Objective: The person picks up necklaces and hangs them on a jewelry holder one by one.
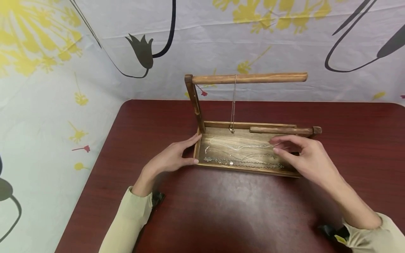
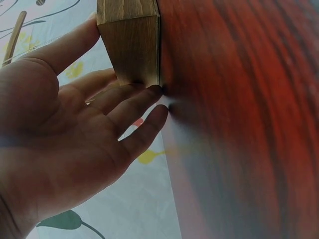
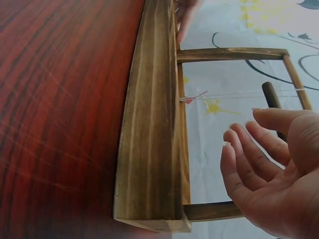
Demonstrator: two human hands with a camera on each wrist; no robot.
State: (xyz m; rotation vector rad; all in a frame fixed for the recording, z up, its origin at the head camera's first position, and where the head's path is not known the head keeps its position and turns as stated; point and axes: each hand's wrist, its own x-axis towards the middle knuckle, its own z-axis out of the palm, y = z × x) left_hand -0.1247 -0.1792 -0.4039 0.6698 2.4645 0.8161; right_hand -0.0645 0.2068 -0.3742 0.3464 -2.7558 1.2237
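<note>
A wooden jewelry stand (image 1: 246, 172) with a shallow tray base sits on the table. My left hand (image 1: 169, 156) grips the tray's left end, thumb at the front corner and fingers toward the back; the left wrist view shows this hand (image 2: 94, 124) against the wooden end wall. Over the tray's right part hovers my right hand (image 1: 311, 160), fingers loosely bent. Its fingertips are near a thin silver chain (image 1: 237, 147) lying in the tray. In the right wrist view nothing shows between the fingers of that hand (image 3: 279, 164). Thicker chains (image 1: 246, 162) lie along the tray's front.
From the stand's tall upper bar (image 1: 253, 78) hangs a necklace (image 1: 233, 102) whose pendant reaches down to the tray. A lower bar (image 1: 281, 130) extends leftward from the right post. The dark red table (image 1: 152, 119) meets a patterned cloth (image 1: 202, 42) at the back.
</note>
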